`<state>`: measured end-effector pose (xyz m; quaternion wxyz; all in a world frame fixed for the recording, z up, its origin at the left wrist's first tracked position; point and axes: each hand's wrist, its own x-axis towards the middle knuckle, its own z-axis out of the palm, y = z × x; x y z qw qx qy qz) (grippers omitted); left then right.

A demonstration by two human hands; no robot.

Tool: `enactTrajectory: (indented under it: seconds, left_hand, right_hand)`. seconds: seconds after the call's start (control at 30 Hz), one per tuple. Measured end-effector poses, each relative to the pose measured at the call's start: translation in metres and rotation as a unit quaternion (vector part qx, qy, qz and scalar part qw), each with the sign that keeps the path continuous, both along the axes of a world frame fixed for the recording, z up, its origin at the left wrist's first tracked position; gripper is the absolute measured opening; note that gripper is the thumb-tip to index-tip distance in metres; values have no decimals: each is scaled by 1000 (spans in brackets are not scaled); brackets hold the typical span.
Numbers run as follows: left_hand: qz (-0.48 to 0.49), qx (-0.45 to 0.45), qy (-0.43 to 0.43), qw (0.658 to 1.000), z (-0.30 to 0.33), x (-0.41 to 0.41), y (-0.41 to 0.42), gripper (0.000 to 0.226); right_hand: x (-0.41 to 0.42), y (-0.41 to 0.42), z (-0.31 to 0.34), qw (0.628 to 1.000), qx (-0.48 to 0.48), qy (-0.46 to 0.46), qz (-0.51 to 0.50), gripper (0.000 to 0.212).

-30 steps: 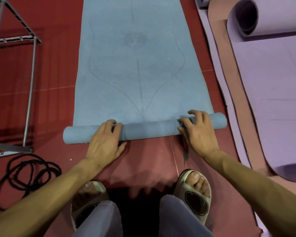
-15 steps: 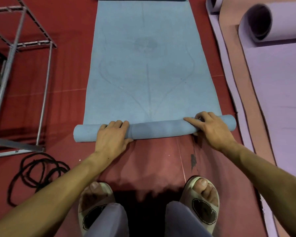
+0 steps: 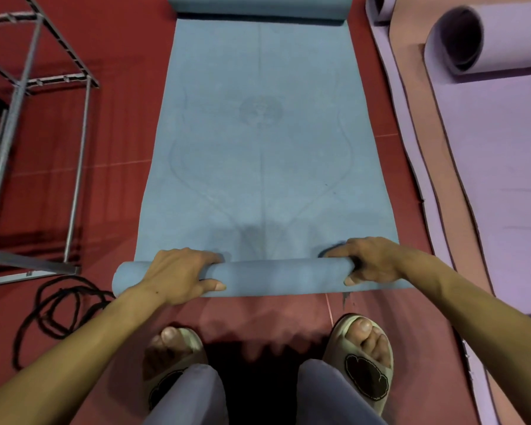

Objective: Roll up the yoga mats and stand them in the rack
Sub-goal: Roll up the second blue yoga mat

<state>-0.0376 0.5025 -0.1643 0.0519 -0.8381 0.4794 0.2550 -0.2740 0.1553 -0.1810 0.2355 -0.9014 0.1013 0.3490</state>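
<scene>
1. Blue yoga mat (image 3: 258,167): lies flat on the red floor (image 3: 120,133), running away from the person; its near end is rolled into a tube (image 3: 282,276) that lies crosswise just ahead of the feet. The far end curls up at the top edge of the view.
2. Left hand (image 3: 178,276): curled over the left part of the tube, fingers on the far side, thumb on the near side, gripping it.
3. Right hand (image 3: 371,262): wrapped over the right part of the tube likewise, thumb underneath on the near side.
4. Metal rack (image 3: 22,124): grey tube frame, at left, apart from the mat.
5. Black cord (image 3: 56,308): loose coil on the floor, in front of the rack.
6. Sandals (image 3: 365,363): pale, each with a dark emblem; no lettering legible.
7. Pink mat (image 3: 417,148): flat, right of the blue mat.
8. Purple mat (image 3: 503,148): lies on the pink one, far end rolled.
9. Printed markings: faint centre line, curves and round emblem on the blue mat; no readable writing.
</scene>
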Motion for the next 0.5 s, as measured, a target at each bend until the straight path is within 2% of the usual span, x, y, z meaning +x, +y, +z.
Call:
enactTrajectory:
  seconds: [0.2, 0.27, 0.37, 0.5]
  left_hand:
    - [37, 18, 39, 998, -2, 5, -14, 66]
    - [49, -5, 47, 998, -3, 2, -16, 65]
    - [54, -74, 5, 996, -4, -4, -15, 50]
    - [16, -127, -59, 990, -13, -11, -10, 30]
  right_hand:
    - [-19, 1, -4, 995, -12, -64, -77, 52]
    - [-22, 4, -4, 991, -71, -104, -54, 54]
    - [-17, 9, 3, 981, -153, -115, -34, 60]
    - [-10, 15, 7, 981, -155, -107, -43, 60]
